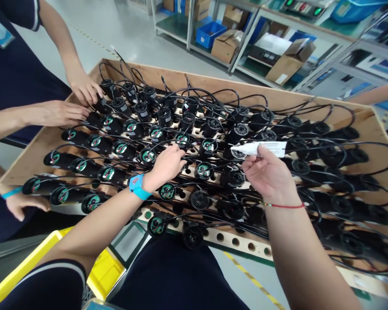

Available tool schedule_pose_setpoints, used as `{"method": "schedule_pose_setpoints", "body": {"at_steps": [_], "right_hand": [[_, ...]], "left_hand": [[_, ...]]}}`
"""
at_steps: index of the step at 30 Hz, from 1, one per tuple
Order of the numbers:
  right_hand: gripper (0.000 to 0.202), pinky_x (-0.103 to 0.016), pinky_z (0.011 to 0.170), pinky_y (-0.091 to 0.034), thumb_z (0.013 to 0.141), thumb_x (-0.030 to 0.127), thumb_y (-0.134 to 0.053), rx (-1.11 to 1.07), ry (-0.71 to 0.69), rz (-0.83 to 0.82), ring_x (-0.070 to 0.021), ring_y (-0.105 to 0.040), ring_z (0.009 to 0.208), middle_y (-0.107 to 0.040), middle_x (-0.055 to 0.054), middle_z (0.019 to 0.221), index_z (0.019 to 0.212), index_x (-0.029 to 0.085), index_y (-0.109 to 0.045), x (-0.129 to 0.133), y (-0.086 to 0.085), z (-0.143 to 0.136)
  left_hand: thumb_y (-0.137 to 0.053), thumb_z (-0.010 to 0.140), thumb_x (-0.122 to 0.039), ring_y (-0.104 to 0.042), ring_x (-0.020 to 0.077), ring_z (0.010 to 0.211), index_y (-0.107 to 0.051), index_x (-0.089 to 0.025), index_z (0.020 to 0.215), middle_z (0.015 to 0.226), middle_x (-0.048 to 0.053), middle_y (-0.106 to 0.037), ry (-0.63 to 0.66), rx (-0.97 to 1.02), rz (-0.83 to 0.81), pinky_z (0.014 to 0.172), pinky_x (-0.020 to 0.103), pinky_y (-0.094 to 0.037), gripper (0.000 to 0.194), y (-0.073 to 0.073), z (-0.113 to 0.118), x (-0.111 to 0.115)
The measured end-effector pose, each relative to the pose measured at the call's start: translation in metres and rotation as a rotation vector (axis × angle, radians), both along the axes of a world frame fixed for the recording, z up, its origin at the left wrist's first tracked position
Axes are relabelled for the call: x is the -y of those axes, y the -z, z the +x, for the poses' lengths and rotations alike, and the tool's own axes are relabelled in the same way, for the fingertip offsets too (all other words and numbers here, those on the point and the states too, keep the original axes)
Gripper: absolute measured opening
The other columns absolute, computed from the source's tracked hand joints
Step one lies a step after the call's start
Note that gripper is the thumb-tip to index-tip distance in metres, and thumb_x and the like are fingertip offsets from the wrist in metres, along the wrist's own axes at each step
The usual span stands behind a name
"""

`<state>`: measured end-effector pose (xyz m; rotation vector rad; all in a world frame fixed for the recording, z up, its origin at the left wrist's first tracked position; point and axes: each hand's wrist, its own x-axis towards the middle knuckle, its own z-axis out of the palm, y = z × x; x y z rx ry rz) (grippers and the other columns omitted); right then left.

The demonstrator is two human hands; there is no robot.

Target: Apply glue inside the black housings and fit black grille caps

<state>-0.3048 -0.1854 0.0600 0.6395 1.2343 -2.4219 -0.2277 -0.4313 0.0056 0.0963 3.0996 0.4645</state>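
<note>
My right hand (267, 172) holds a white tube (268, 149) with a pointed nozzle facing left, above the rows of black cylinders. My left hand (168, 163), with a blue band at the wrist, is closed over the middle rows, its fingers bent down by a cylinder with a green circuit board (148, 155); what its fingers hold, if anything, is hidden. Between my hands stand more cylinders, one with an exposed green board (204, 170) and one with a black slotted cap (200, 199). Black cables loop over them all.
A large wooden crate (310, 97) holds the cylinders. Another person's hands (84, 88) touch cylinders at the left; a further hand (26, 204) hangs below. A yellow bin (106, 271) is at lower left. Shelves with cardboard boxes (289, 64) stand behind; an arm (380, 92) reaches in at right.
</note>
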Motion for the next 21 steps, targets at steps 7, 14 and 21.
{"method": "schedule_pose_setpoints", "body": {"at_steps": [7, 14, 21], "right_hand": [[0.020, -0.013, 0.047, -0.049, 0.087, 0.016, -0.055, -0.045, 0.082, 0.014, -0.0034, -0.053, 0.047, -0.061, 0.008, 0.058, 0.069, 0.021, -0.061, -0.017, -0.018, -0.004], [0.015, -0.013, 0.050, -0.050, 0.086, 0.015, -0.058, -0.091, -0.042, 0.010, -0.0031, -0.055, 0.051, -0.063, 0.007, 0.066, 0.074, 0.021, -0.064, -0.010, -0.007, 0.005], [0.007, -0.011, 0.051, -0.050, 0.080, 0.016, -0.066, -0.119, -0.113, 0.061, -0.0033, -0.055, 0.054, -0.063, 0.006, 0.072, 0.076, 0.021, -0.064, 0.002, 0.000, 0.006]], "left_hand": [[-0.054, 0.088, -0.026, -0.056, 0.0271, 0.095, -0.061, -0.015, 0.097, 0.099, 0.011, -0.058, 0.022, 0.000, -0.114, 0.082, 0.037, -0.048, 0.016, 0.000, -0.005, -0.011], [-0.051, 0.087, -0.021, -0.058, 0.0233, 0.082, -0.061, -0.015, 0.084, 0.091, 0.010, -0.060, -0.019, 0.086, 0.055, 0.075, 0.035, -0.047, 0.012, 0.003, -0.016, -0.006], [-0.050, 0.087, -0.022, -0.058, 0.0208, 0.082, -0.060, -0.017, 0.083, 0.083, 0.006, -0.062, -0.019, 0.066, 0.159, 0.077, 0.032, -0.046, 0.012, 0.007, -0.017, 0.005]]}}
